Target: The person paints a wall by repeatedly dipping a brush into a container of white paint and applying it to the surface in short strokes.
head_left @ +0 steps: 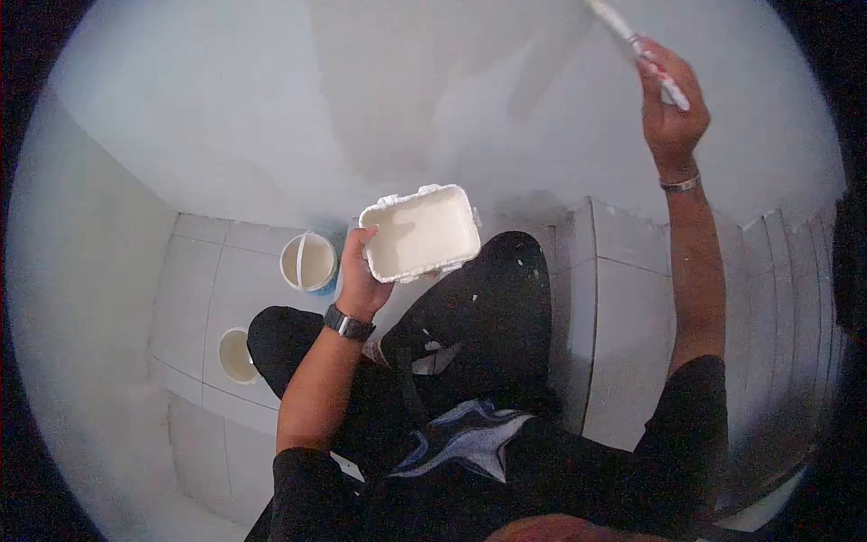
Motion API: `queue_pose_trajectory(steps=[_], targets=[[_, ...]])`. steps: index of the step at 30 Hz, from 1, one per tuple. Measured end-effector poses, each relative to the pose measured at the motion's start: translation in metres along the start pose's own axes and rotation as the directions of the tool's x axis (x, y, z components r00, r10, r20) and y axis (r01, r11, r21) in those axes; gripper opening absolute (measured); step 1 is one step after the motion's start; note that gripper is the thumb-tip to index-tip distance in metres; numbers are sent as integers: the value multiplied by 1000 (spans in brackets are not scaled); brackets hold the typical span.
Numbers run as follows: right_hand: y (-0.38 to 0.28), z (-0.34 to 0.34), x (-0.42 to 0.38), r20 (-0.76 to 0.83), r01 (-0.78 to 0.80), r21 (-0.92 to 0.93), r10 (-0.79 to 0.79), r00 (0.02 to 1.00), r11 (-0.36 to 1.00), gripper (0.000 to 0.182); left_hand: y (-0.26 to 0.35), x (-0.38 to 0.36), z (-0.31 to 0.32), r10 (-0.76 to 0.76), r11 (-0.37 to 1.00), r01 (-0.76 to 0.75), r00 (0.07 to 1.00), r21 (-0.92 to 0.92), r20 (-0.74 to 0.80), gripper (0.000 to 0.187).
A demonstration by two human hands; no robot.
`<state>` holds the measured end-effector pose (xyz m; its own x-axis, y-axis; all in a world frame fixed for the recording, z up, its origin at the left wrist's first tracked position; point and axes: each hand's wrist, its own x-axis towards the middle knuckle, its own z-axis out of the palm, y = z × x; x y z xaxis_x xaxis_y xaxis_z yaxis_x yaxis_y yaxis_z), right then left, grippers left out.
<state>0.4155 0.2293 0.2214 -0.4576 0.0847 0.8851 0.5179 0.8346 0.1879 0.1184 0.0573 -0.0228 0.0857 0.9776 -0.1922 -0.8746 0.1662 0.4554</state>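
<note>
My left hand (363,282) grips a white rectangular paint tub (437,267) by its left side, thumb over the rim. Dried paint crusts the tub's edge, and pale, creamy paint lies inside. Up at the right, my right hand (675,117) is closed around the handle of a paintbrush (617,22) smeared with white. The brush points up and left, its bristles close to the wall (560,135) at the top of the view. Darker grey, damp-looking patches mark the pale wall.
A white bucket (287,264) with a handle and pale contents stands on the tiled floor (185,262) at left. Nearer me is a smaller round container (225,357), partly behind my knee. Tiled steps (632,298) descend on the right. A side wall (99,235) bounds the left.
</note>
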Motion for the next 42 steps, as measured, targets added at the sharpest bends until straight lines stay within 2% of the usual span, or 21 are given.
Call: queue_pose_trajectory(steps=[3, 5, 7, 9, 10, 12, 15, 17, 19, 21, 24, 28, 30, 31, 33, 34, 36, 38, 40, 41, 42], targets=[[-12, 0, 2, -71, 51, -21, -52, 996, 998, 16, 3, -3, 6, -31, 1000, 31, 999, 1, -9, 55], [-16, 17, -36, 165, 106, -91, -90, 982, 990, 11, 3, -3, 4, -27, 998, 26, 999, 60, 22, 58], [-26, 38, -81, 284, 64, -49, -48, 958, 997, 13, 5, -5, 8, -24, 998, 22, 999, 64, 30, 58], [-40, 57, -123, 361, -75, 28, 60, 931, 997, 12, 2, -3, 5, -20, 998, 18, 999, 66, 38, 58], [-46, 60, -134, 360, -75, 31, 59, 931, 997, 12, -1, 1, -1, 2, 997, -3, 1000, 72, 9, 58], [-57, 62, -146, 526, -273, 66, 199, 827, 960, 12, -2, 1, -2, 23, 996, -21, 999, 81, -23, 58], [-41, 56, -133, 478, -234, 108, 156, 864, 966, 9, 1, -4, 7, -2, 996, 2, 1000, 92, -3, 59], [-23, 40, -93, 414, -227, 87, 172, 894, 970, 8, -1, -1, 0, -6, 1000, 6, 1000, 18, 7, 53], [-19, 21, -47, 266, -298, 75, 269, 926, 952, 7, 0, -2, 2, -13, 1000, 13, 1000, 7, 17, 53], [-16, 7, -16, 44, -34, -26, 35, 998, 999, 11, -1, -1, 1, -13, 1000, 13, 999, -7, 29, 53], [-17, 9, -22, -37, 44, -53, -46, 998, 998, 12, -1, 1, -2, -15, 1000, 15, 999, -2, 34, 53], [-33, 44, -102, 215, 30, -104, -6, 977, 994, 10, -2, 3, -7, -17, 999, 15, 999, 48, 46, 60], [-42, 60, -145, 341, -42, -32, 50, 939, 999, 11, -2, 3, -8, -17, 999, 14, 998, 49, 56, 61], [-48, 62, -154, 338, -41, -27, 48, 940, 999, 11, -2, 3, -7, -6, 998, 4, 999, 61, 34, 61], [-57, 63, -165, 546, -349, 40, 272, 792, 936, 11, -3, 2, -5, 5, 997, -6, 1000, 76, 10, 61], [-52, 61, -162, 544, -351, 41, 273, 793, 936, 11, -3, 1, -3, -1, 997, -1, 1000, 71, 18, 61], [-31, 52, -144, 451, -168, 123, 96, 888, 978, 11, -2, -1, 2, -11, 998, 9, 1000, 67, 27, 61], [-15, 35, -97, 388, -121, 48, 93, 917, 992, 15, 0, -5, 8, -16, 999, 13, 998, 52, 53, 61], [-17, 14, -42, 253, -61, 8, 57, 966, 998, 13, 1, -6, 11, -7, 999, 6, 999, 32, 48, 58], [-16, 8, -24, 255, -59, 6, 56, 965, 998, 13, 1, -6, 11, 11, 1000, -11, 999, 12, 38, 56], [-15, 4, -9, 109, 4, 11, -5, 994, 1000, 12, 1, -6, 9, 11, 1000, -11, 999, 9, 40, 56]])
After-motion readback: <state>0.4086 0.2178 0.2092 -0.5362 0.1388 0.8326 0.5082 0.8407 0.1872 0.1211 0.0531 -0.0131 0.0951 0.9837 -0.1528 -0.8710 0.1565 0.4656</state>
